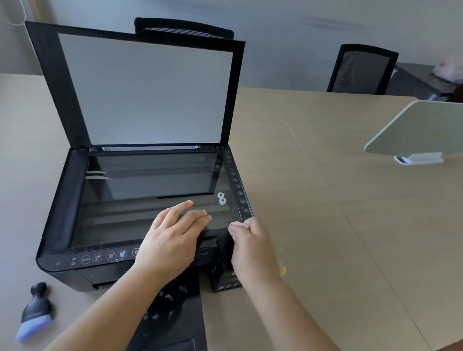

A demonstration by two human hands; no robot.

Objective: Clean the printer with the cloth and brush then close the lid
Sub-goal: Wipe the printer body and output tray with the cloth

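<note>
The black printer point(64, 211) stands on the table with its scanner lid point(138, 90) raised upright at the back. My left hand point(174, 235) lies flat with straight fingers on the front right part of the scanner glass point(146, 181). My right hand point(253, 246) is at the printer's front right corner, its fingers and thumb curled and pinching the edge there. A brush point(36, 308) with a black handle and pale blue bristles lies on the table left of the printer's front. A small yellow patch point(282, 270) shows beside my right wrist; I cannot tell what it is.
The printer's black output tray point(172, 333) sticks out toward me under my left forearm. A silver device on a stand point(439, 130) sits at the far right of the tan table point(337, 220). Two black chairs point(361, 70) stand behind. The table's edge drops off at the lower right.
</note>
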